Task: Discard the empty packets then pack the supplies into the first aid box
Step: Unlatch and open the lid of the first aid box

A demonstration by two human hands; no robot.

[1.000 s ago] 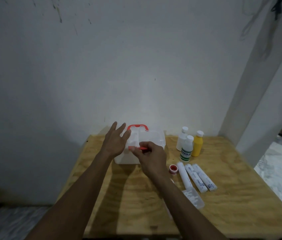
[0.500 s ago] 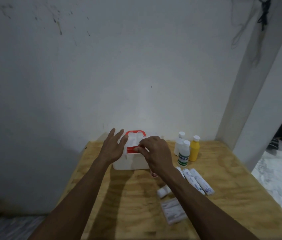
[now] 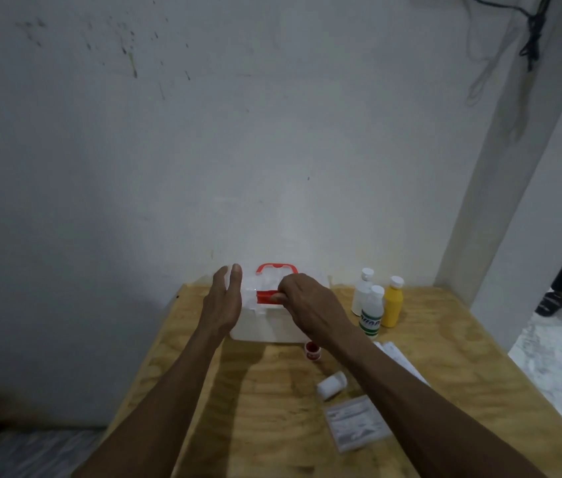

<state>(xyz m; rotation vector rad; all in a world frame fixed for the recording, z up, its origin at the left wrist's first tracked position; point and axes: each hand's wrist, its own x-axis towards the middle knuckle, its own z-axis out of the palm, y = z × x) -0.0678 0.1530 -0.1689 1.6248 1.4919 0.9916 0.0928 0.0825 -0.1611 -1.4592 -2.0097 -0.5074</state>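
A white first aid box point(image 3: 266, 326) with a red handle point(image 3: 276, 268) stands at the far side of the wooden table point(image 3: 259, 401). My left hand point(image 3: 223, 301) lies flat against the box's left side, fingers apart. My right hand point(image 3: 307, 305) pinches the red latch point(image 3: 266, 298) on the box's front. To the right stand a plain white bottle point(image 3: 362, 294), a white bottle with a green label point(image 3: 372, 313) and a yellow bottle point(image 3: 393, 303). A small red-capped jar point(image 3: 313, 351), a white bandage roll point(image 3: 332, 385) and a clear packet point(image 3: 355, 422) lie nearer to me. White wrapped rolls point(image 3: 397, 357) are partly hidden by my right forearm.
The table stands against a white wall, with a white pillar point(image 3: 500, 201) at the right. Beyond the pillar a person's foot in a black sandal point(image 3: 552, 303) rests on a marble floor. The table's right edge drops to that floor.
The camera has tilted up. My right hand has stayed on the red latch and lifted slightly. My left hand has turned edge-on against the box's left side.
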